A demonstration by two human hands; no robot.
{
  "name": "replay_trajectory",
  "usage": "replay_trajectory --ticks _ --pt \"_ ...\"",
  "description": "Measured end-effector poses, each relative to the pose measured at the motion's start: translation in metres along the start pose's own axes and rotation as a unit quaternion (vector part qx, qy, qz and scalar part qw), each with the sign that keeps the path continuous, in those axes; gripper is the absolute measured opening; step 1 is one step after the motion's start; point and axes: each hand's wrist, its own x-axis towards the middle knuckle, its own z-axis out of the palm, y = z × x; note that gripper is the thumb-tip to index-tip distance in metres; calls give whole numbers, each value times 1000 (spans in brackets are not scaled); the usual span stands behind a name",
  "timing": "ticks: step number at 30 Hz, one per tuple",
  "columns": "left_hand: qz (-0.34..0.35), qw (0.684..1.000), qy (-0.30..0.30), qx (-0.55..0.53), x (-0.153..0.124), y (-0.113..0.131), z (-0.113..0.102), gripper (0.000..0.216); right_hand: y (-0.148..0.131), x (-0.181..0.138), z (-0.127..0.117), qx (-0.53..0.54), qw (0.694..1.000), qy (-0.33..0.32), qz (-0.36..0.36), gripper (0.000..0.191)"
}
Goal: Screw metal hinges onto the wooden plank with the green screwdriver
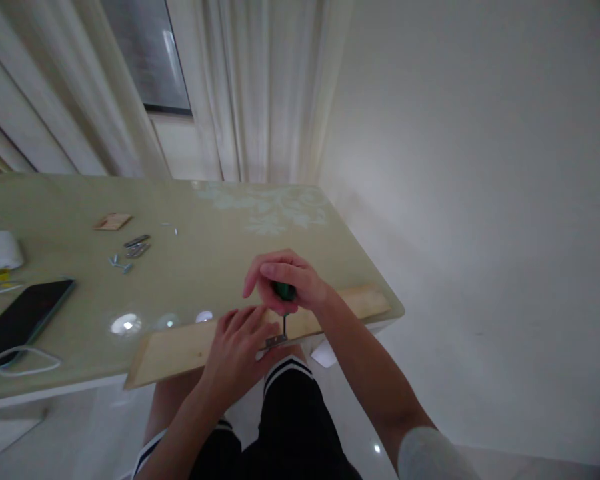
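Observation:
A long pale wooden board (173, 350) lies along the near edge of the table, partly jutting past it. On the board's front edge sits a small metal hinge (275, 341). My left hand (240, 343) grips the board beside the hinge, fingers over the top and thumb low by the edge. Above it, my right hand (290, 280) is closed around the green handle of a screwdriver (284, 291). The screwdriver stands nearly upright, its shaft reaching down to the hinge. Whether a screw is under its tip is too small to tell.
Several screws (120, 264) and more metal hinges (137, 247) lie on the table (205, 260) at left, near a small wooden piece (113, 221). A black phone (27, 317), white cable (35, 367) and white device (0, 252) sit further left. A wall (480, 233) rises at right.

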Motion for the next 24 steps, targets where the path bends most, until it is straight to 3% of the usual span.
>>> replay_trajectory --ticks 4,5,8,11,14,15,17,19,20,22,23,24 --pt "-3 1000 -4 -7 -3 -2 3 19 12 -3 34 -62 975 197 -80 44" --pt "-3 1000 -4 -8 -3 -2 4 21 16 -5 45 -101 956 262 -83 42" --pt "2 1000 5 -1 -6 -5 7 31 27 -15 79 -243 858 434 -131 35" --pt "18 1000 12 7 -7 -7 10 40 39 -24 102 -291 813 483 -147 32" --pt "19 1000 19 11 -7 -8 12 38 40 -30 103 -252 819 496 -144 32" --pt "15 1000 20 12 -7 -8 12 37 37 -31 96 -222 835 486 -135 31" --pt "10 1000 14 13 -6 -7 11 36 24 -32 74 -146 896 409 -97 29" --pt "10 1000 9 17 -5 -7 11 35 9 -30 44 -50 972 229 -27 35" --pt "8 1000 9 18 -4 -7 11 33 3 -27 29 -10 992 126 10 42" --pt "3 1000 4 13 -4 -6 11 28 -3 -18 1 36 993 -64 97 52" --pt "0 1000 2 9 -4 -6 12 26 -2 -13 -8 50 984 -119 121 54" --pt "-2 1000 0 6 -4 -6 12 25 0 -7 -14 53 984 -119 119 51"
